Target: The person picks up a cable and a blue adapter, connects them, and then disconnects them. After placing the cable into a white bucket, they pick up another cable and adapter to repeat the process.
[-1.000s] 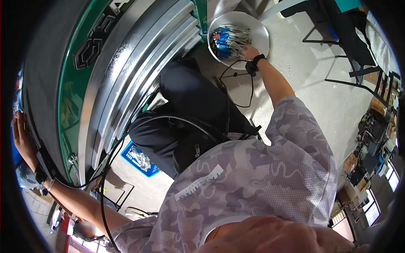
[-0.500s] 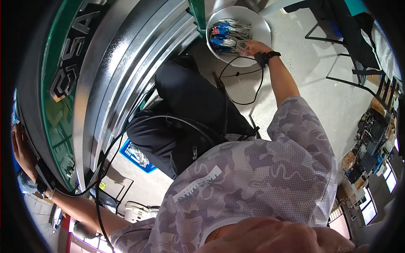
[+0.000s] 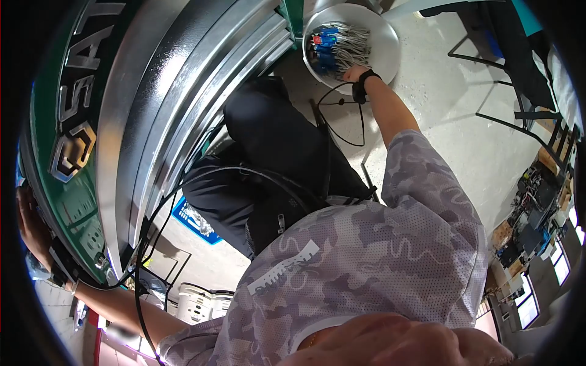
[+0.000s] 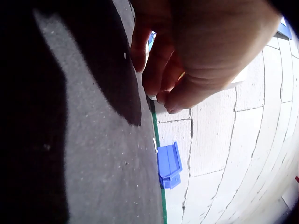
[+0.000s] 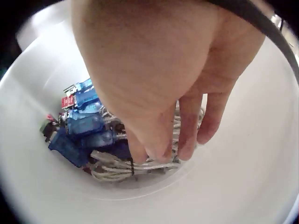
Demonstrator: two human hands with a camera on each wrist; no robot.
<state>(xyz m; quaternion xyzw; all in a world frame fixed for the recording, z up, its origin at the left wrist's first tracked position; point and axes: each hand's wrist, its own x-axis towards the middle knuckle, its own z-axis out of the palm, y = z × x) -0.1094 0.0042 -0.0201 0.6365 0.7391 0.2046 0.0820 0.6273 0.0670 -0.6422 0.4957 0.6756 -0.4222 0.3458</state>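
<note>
Grey cable bundles (image 3: 353,46) with blue connectors (image 5: 86,125) lie in a round white bucket (image 3: 389,52). My right hand (image 3: 355,74) reaches over its near side. In the right wrist view, the right hand (image 5: 154,74) points down with fingertips on a coiled cable (image 5: 112,171); the fingers look relaxed and partly hide the bundles. At the far left, my left hand (image 3: 32,222) is beside the machine. The left wrist view shows the left hand (image 4: 201,51) with loosely bent fingers at the edge of a dark grey surface (image 4: 107,154); nothing held is discernible.
A blue bin (image 4: 169,165) is beside the grey surface's edge. Silver rails (image 3: 174,85) run beside my legs, with a blue basket (image 3: 198,227) below. Black cables (image 3: 143,244) hang over my left arm. Black metal legs (image 3: 506,122) stand at the right.
My right hand has shifted left and drawn back slightly toward the bucket's near edge, after reaching in from farther right. The head view has turned, moving the machine's lettering downward. My left hand remains beside the machine.
</note>
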